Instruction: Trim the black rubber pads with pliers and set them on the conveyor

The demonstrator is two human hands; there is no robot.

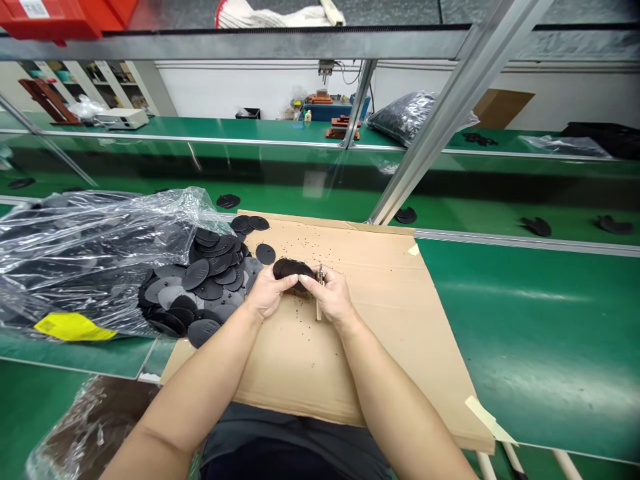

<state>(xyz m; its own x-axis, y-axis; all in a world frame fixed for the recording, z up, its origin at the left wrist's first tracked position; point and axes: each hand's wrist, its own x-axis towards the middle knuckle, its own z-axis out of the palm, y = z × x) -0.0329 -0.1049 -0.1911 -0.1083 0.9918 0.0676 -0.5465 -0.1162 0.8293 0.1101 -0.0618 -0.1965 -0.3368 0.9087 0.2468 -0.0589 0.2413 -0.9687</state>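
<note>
My left hand (267,291) is closed round the left side of a fanned stack of black discs (293,268), thumb on the near edge. My right hand (330,292) pinches the right side of the same stack. In the right hand there is also a slim metal-tipped tool (319,310) with a tan lower end; its exact kind is unclear. Small black crumbs (306,312) are scattered on the cardboard sheet (390,320) beneath the hands. A heap of loose black discs (210,267) lies left of my left hand, and a single disc (265,253) sits just beyond it.
A clear plastic bag (100,247) full of dark pieces lies at the left, spilling toward the heap. A slanted metal post (425,133) rises beyond the cardboard. Several black pieces (536,227) rest on the green conveyor belt (465,213). A red bin (65,20) stands on the shelf above.
</note>
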